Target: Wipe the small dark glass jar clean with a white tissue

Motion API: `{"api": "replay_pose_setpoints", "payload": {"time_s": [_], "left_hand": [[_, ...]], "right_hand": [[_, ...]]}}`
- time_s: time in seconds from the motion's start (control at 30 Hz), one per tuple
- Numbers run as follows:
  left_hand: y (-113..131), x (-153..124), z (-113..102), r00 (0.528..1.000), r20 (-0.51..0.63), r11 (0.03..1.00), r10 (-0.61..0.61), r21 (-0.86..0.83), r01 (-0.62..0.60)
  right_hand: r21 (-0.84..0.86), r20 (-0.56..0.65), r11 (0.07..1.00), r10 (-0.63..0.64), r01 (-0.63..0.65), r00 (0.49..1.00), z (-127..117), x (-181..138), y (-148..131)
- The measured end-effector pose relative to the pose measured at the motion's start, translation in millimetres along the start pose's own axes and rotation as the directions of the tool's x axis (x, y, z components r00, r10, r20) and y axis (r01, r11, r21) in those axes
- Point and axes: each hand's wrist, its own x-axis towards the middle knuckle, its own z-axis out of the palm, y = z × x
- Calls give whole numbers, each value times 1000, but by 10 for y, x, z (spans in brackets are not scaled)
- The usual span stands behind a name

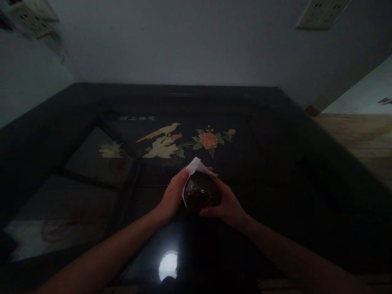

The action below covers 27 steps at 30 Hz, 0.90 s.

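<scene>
Between my two hands is a dark, shiny, rounded object [203,194], too dim for me to tell its kind. A white sheet that looks like paper or tissue [196,166] lies against its far and left sides. My left hand [174,192] presses the sheet to the left side of the object, its thumb on the sheet's edge. From the right, my right hand [226,206] grips the object with the thumb underneath on the near side. Part of the right fingers is hidden behind the object and the sheet.
A glossy black table [263,253] reaches to the wall, with a bird picture [162,143] and a flower picture [208,140] on its top. Sockets [321,14] are on the wall. Wooden flooring [358,130] shows at the right. A lamp reflects on the near surface.
</scene>
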Motion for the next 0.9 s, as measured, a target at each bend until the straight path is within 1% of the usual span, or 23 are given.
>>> {"api": "replay_pose_setpoints", "payload": {"time_s": [0.03,0.07,0.1,0.13,0.17,0.2,0.23,0.27,0.3,0.37,0.4,0.47,0.5,0.53,0.6,0.63,0.67,0.7,0.77,0.8,0.83,0.87,0.9], "left_hand": [[0,-5,22,999,-27,999,-38,-35,37],[4,-18,41,998,-51,999,-38,-34,37],[13,-37,53,997,-71,1000,1,3,-1],[24,-60,59,994,-83,995,77,77,-70],[36,-84,57,981,-76,970,181,179,-165],[49,-104,48,951,-37,913,306,293,-283],[60,-119,32,904,32,826,426,394,-403],[68,-126,13,842,117,718,526,470,-514],[75,-126,-10,776,204,607,597,518,-603],[82,-110,-52,664,354,423,658,556,-716],[84,-97,-68,625,409,355,665,564,-746],[90,-74,-84,578,488,267,654,567,-780],[94,-66,-85,571,500,253,651,566,-784],[98,-61,-82,576,492,261,653,567,-781],[105,-60,-67,615,431,336,660,563,-755],[105,-62,-59,651,386,400,653,555,-730],[101,-65,-52,704,328,485,630,542,-686],[92,-67,-46,770,262,589,581,518,-620],[50,-64,-40,906,119,810,407,411,-418],[19,-57,-38,956,52,899,289,327,-290],[-16,-48,-38,986,-3,959,169,232,-163],[-50,-38,-36,997,-49,989,57,138,-50],[-79,-29,-34,995,-87,997,-37,63,43]], "right_hand": [[9,-2,1000,-6,6,1000,3,2,0],[12,-2,1000,-8,8,1000,6,3,2],[14,1,1000,-6,6,1000,8,4,6],[16,5,1000,0,0,1000,8,5,11],[15,7,1000,6,-6,1000,8,5,16],[12,7,1000,9,-9,1000,6,5,21],[6,3,1000,7,-7,1000,4,4,25],[-3,-2,1000,1,-1,1000,1,3,27],[-18,-3,1000,-6,6,1000,-2,1,26],[-52,3,999,-15,16,1000,-7,-5,21],[-65,8,998,-17,17,1000,-10,-8,17],[-78,16,997,-23,24,1000,-14,-12,12],[-75,17,997,-23,25,1000,-16,-13,12],[-68,12,997,-19,20,1000,-17,-13,12],[-46,-10,999,2,-3,1000,-17,-10,13],[-34,-23,999,16,-17,1000,-16,-8,13],[-24,-35,999,27,-28,999,-14,-6,12],[-15,-40,999,35,-36,999,-13,-5,10],[6,-27,999,44,-43,999,-9,-4,7],[17,-15,999,46,-45,999,-8,-3,6],[31,-4,999,44,-43,999,-7,-2,6],[47,6,998,39,-39,999,-7,1,8],[65,13,997,34,-34,999,-7,5,12]]}}
